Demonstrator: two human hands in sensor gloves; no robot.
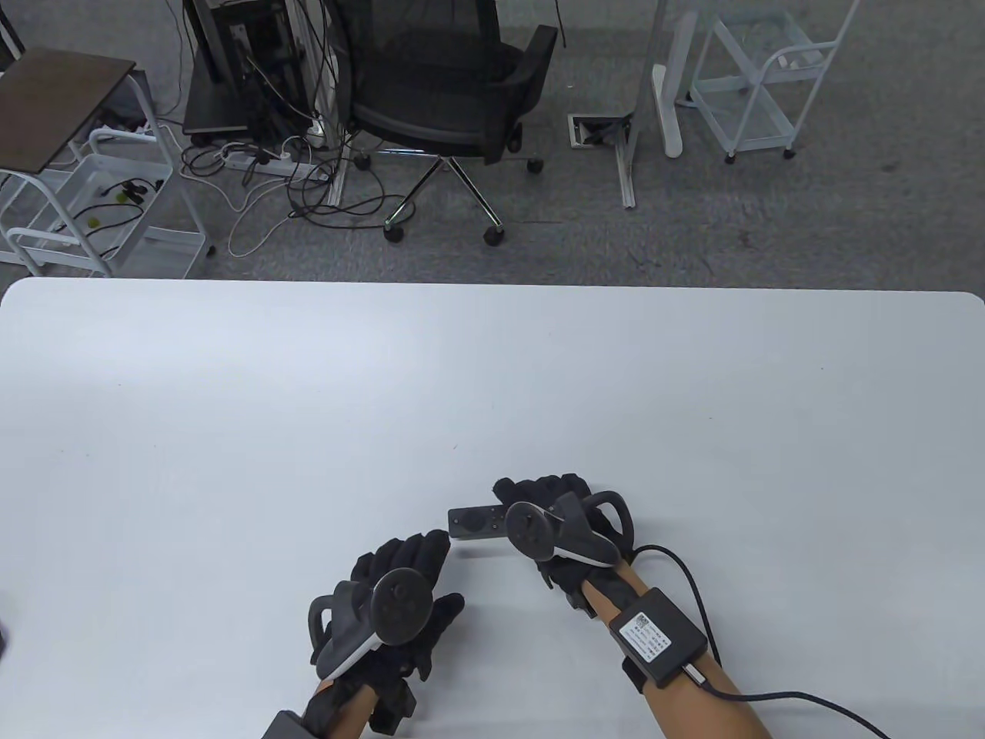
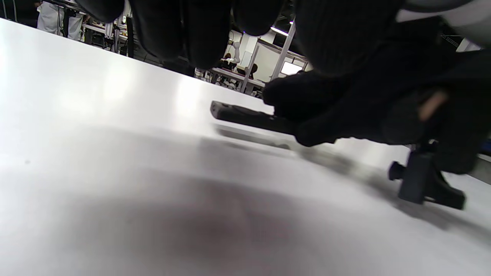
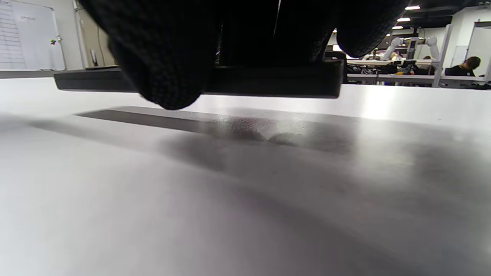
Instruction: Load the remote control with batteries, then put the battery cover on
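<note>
A slim black remote control is held by my right hand just above the white table, button side up, its left end sticking out of the fingers. In the right wrist view the remote hangs level over its shadow, my gloved fingers wrapped round it. In the left wrist view the remote shows in the right hand's grip. My left hand hovers palm down just left of the remote, fingers spread, holding nothing. No loose batteries or battery cover show in any view.
The table's far edge runs across the middle of the table view. Beyond it stand an office chair, cable clutter and white carts. A cable trails from my right wrist over the table.
</note>
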